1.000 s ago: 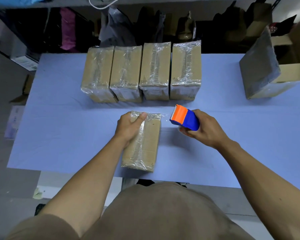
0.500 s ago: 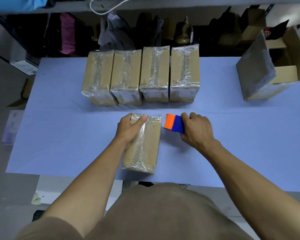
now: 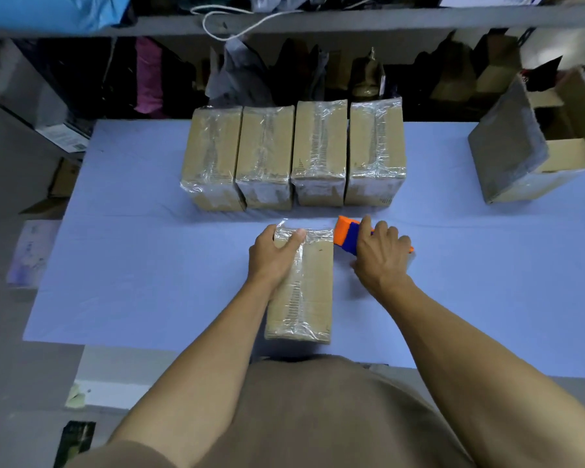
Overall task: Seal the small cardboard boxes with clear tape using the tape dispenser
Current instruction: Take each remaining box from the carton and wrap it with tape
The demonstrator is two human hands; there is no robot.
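Left hand (image 3: 273, 255) laid palm-down over far left corner of near cardboard box (image 3: 301, 292), thumb stretched across the taped top, fingers wrapped down the left side; holding box steady. Forearm running straight back toward the body.

Right hand (image 3: 380, 256) curled round tape dispenser (image 3: 347, 236), knuckles up, wrist angled in from the right. Dispenser's orange nose just beside the box's far right corner, at the table (image 3: 149, 265) surface; touching or not, cannot tell. Blue body mostly covered by the fingers; a sliver of orange showing past the little finger.

Tape strip between dispenser and box hard to make out, only a faint sheen at the far edge. Right palm and thumb hidden. Box's left side hidden under left hand.

Count: one box under the hands; four taped boxes (image 3: 293, 157) in a row beyond the hands, sides touching; one open carton (image 3: 534, 153) far right of right hand, partly cut off by the frame edge. One dispenser.
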